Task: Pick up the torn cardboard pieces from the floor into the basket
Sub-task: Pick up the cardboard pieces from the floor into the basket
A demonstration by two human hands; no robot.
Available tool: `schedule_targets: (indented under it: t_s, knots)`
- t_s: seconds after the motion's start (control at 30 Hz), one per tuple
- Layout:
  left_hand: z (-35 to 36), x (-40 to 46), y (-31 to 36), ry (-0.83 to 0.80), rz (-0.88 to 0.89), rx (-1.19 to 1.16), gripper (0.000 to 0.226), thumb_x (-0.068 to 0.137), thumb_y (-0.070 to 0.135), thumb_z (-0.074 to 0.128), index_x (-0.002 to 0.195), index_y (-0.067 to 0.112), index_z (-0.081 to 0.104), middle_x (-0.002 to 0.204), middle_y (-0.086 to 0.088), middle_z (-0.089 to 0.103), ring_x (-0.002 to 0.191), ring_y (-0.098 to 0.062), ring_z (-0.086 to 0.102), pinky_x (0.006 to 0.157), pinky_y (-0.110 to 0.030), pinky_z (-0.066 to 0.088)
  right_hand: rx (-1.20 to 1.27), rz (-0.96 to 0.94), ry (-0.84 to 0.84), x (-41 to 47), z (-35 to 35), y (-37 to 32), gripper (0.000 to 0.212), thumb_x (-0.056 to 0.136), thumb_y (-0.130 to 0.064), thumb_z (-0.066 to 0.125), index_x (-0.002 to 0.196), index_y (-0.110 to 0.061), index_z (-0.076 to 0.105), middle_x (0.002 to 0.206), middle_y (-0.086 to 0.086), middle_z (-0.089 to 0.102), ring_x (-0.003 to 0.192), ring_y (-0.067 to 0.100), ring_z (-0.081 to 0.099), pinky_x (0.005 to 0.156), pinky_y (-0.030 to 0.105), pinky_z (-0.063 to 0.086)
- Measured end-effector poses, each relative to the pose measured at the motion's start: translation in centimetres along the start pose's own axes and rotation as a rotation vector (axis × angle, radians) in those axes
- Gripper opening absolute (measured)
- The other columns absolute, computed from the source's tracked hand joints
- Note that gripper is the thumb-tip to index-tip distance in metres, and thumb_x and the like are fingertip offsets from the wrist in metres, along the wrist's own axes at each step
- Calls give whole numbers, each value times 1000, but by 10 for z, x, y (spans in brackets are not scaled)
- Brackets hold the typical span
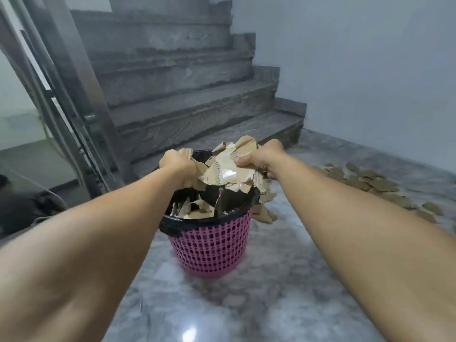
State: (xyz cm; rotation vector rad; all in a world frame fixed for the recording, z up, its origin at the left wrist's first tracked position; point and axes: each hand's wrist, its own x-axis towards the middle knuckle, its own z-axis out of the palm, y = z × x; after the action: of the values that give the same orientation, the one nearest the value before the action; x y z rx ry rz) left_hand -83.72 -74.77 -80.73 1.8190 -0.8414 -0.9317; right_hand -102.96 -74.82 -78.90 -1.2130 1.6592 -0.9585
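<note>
Gripping a bundle of torn cardboard (229, 166) at centre frame, the left hand (176, 166) and right hand (262, 159) each have fingers curled round its edges, directly above the pink basket (209, 245). The basket stands on the grey floor (283, 292), lined with a black bag (170, 227) and already holding scraps. More cardboard pieces (370, 183) lie scattered at right, near the wall.

The single head-worn camera is looking forward and down from the person's own eye line, sitting close above the pink basket (209, 245). Stairs (187, 95) are rising at twelve o'clock, a wall (370, 70) standing at two o'clock.
</note>
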Motion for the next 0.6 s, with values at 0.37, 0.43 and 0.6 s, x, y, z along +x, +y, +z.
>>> schedule_targets:
  t_s: [0.37,0.43,0.6]
  knots:
    - [14,38,-82,42,234,613,66,81,54,54,124,4,54,119,-16,63,116,-34,55,105,-50,39,-654,-167,229,31,61,58,56,81,-20,69,132,-9,47,138,15,46,130,34,40,101,42,41]
    - [10,38,-82,212,367,856,47,77,31,58,116,6,59,120,-16,60,125,-33,47,112,-51,28,-702,-100,236,31,55,64,64,80,-15,68,137,-10,40,141,16,40,133,36,36,105,45,38]
    - [5,32,-77,323,93,819,66,80,21,65,138,2,39,148,-18,32,141,-40,20,112,-59,23,-434,47,128,26,34,75,32,88,-7,59,119,-1,58,123,16,61,109,34,60,76,32,48]
